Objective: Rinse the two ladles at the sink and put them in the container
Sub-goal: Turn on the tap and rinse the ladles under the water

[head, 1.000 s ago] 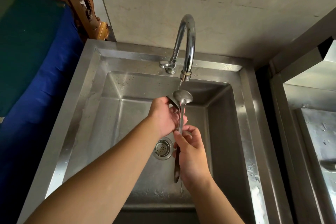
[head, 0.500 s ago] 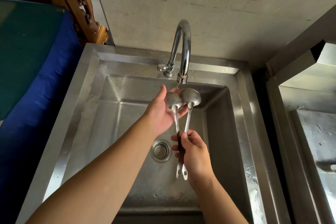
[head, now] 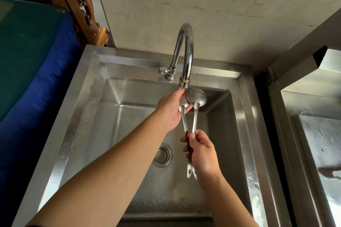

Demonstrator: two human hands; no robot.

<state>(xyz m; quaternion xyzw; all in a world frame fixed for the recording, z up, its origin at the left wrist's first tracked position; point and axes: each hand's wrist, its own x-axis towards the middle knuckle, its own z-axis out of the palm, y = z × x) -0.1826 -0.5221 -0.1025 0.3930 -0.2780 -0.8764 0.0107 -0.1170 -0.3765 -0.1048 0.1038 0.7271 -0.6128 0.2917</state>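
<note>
there, over the steel sink, the right hand is gripping both ladle handles together, bowls raised under the faucet spout. the left hand is pinching the left ladle by its bowl, just beside the right ladle. the drain strainer is sitting below.

The faucet spout overhangs the back of the sink basin; its left half seems open.
</note>
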